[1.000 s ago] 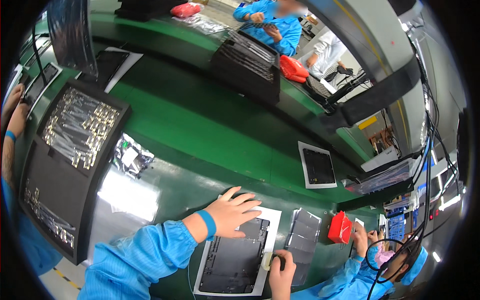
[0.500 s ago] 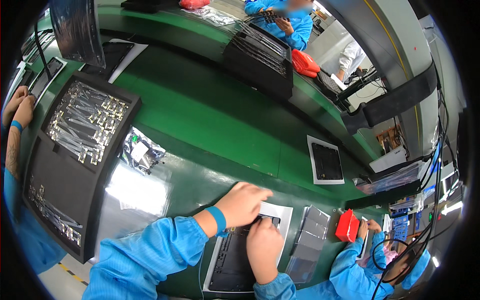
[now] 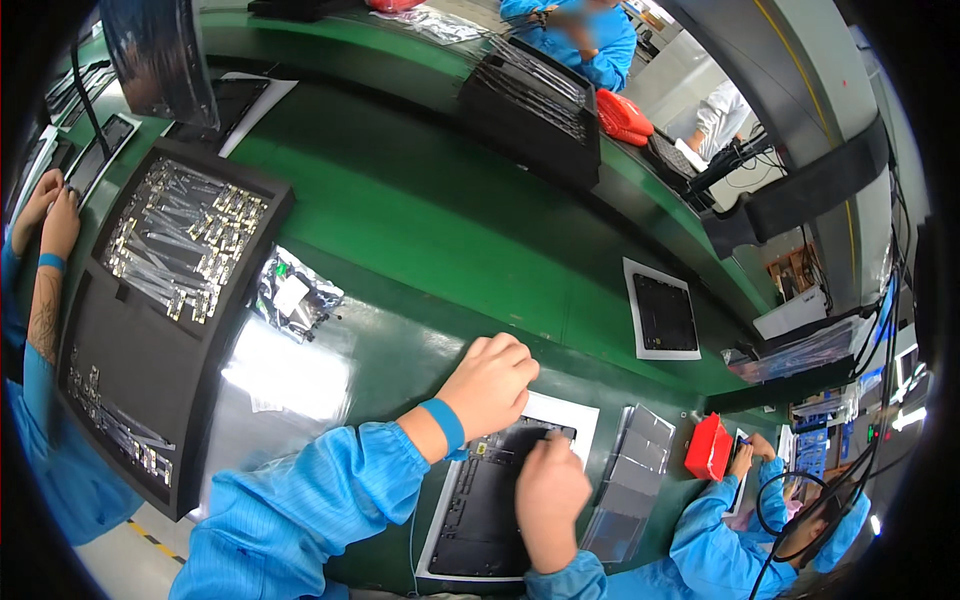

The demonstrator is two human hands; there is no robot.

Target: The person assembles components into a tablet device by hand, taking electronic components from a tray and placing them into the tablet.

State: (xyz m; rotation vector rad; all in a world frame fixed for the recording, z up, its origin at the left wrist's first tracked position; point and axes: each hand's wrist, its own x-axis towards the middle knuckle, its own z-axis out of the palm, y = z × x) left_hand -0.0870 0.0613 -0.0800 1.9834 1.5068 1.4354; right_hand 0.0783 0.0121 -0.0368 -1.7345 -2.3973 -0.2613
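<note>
A flat black device housing [image 3: 487, 517] lies on a white sheet [image 3: 588, 420] on the green bench. My left hand [image 3: 492, 388], with a blue band at the wrist, is over the upper left corner of the sheet. Its fingers are curled, and their tips are hidden from view. Over the right part of the housing is my right hand [image 3: 553, 490], closed, slightly blurred. Whatever its fingers hold, if anything, is hidden. A thin cord runs down from my left wristband.
To the left stands a black tray [image 3: 245, 290] of small circuit boards with ribbon cables. A plastic bag of parts [image 3: 292, 296] lies beside it. On the right are dark film sheets [image 3: 632, 465] and a red bin [image 3: 707, 448]. Co-workers' hands are at both sides.
My left hand has drawn up off the housing's top edge, its fingers curling in. My right hand has shifted slightly right and down. The whole view has shifted a little.
</note>
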